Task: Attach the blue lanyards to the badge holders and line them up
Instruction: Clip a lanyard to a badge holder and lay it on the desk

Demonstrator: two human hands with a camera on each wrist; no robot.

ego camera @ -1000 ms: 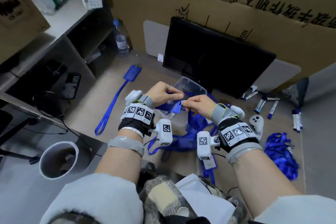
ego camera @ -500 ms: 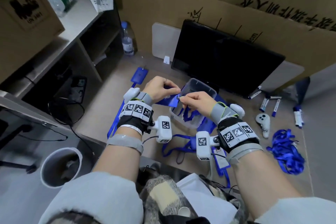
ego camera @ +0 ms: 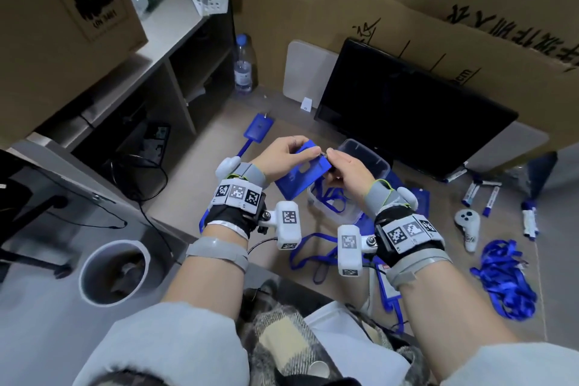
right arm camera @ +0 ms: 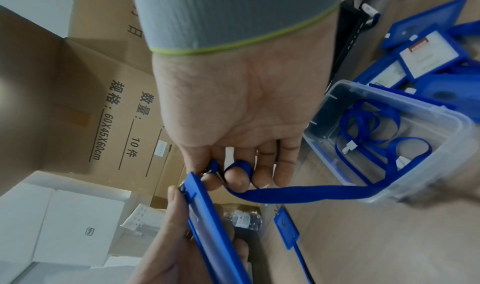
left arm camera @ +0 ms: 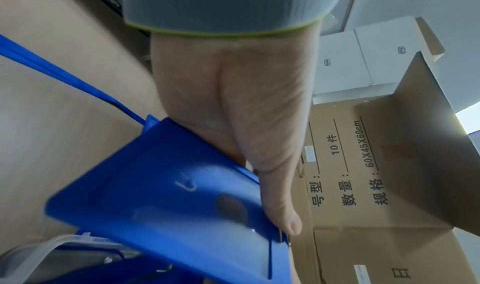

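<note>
My left hand (ego camera: 302,147) grips a blue badge holder (ego camera: 300,174) by its upper end, above the near-left rim of a clear plastic box (ego camera: 380,163). My right hand (ego camera: 330,156) pinches a metal lanyard clip at the holder's top edge. In the right wrist view the blue lanyard strap (right arm camera: 298,192) runs from my right hand's fingers (right arm camera: 235,178) back into the box (right arm camera: 420,165), where more straps lie. The left wrist view shows my left hand's thumb (left arm camera: 283,210) along the holder's edge (left arm camera: 166,202). One holder with a lanyard attached (ego camera: 258,129) lies flat at the table's far left.
A loose pile of blue lanyards (ego camera: 504,280) lies at the right, near a white controller (ego camera: 468,229) and several markers (ego camera: 488,197). More badge holders (right arm camera: 426,61) lie right of the box. A dark monitor (ego camera: 407,110) stands behind, a bin (ego camera: 112,273) on the floor left.
Both hands have stayed together at the holder's top edge. The holder has turned, so more of its face now hangs below my left hand. The head view has shifted.
</note>
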